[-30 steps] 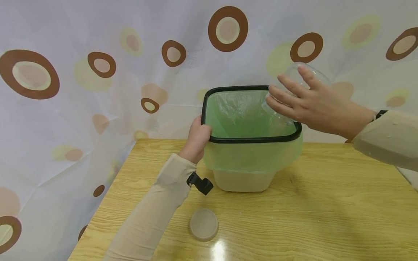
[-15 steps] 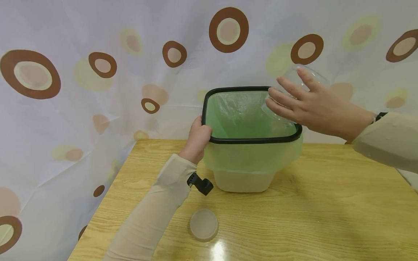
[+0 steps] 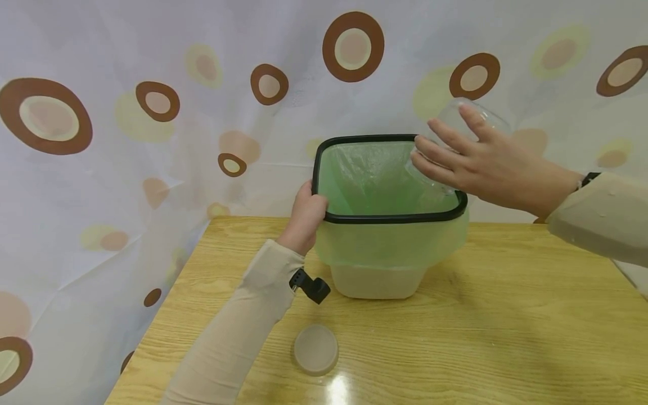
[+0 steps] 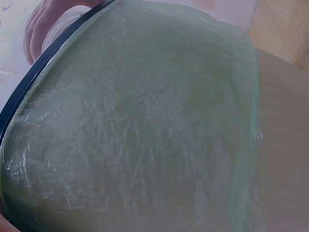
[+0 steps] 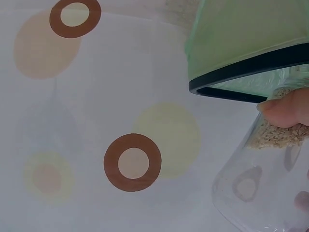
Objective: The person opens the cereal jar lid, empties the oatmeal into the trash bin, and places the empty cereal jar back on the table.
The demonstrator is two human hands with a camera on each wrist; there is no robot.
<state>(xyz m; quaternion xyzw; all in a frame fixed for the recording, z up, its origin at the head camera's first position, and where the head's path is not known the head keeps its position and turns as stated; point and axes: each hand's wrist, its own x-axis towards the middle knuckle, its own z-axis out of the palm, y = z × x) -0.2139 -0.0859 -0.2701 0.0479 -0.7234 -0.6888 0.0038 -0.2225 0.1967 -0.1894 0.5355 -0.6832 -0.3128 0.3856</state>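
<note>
Green-lined bin beneath a tilted clear jar

Pale, crumbly granules show only in the right wrist view, gathered towards the jar's narrower end under the thumb; from the head they cannot be made out. The right hand has its grip closed round the jar, fingers spread over its far side. The left hand grips the black rim at its left side, near the front corner.

The jar is over the bin's right side, raised above the far edge of the bench. Its long axis slopes: base up and to the right in the head view, narrow end down and to the left, pointing into the bin. The bin stands upright between the bench's left and right edges, its liner folded down outside. Nearer the front of the bench lies a round beige disc, flat.

Fingers hide much of the jar from the head, and its mouth is hard to make out. The left wrist view is mostly filled by the liner; past the rim it shows some right-hand fingers and part of the jar, while the left hand is just a sliver at the lower left corner. The bin's floor is hidden.
</note>
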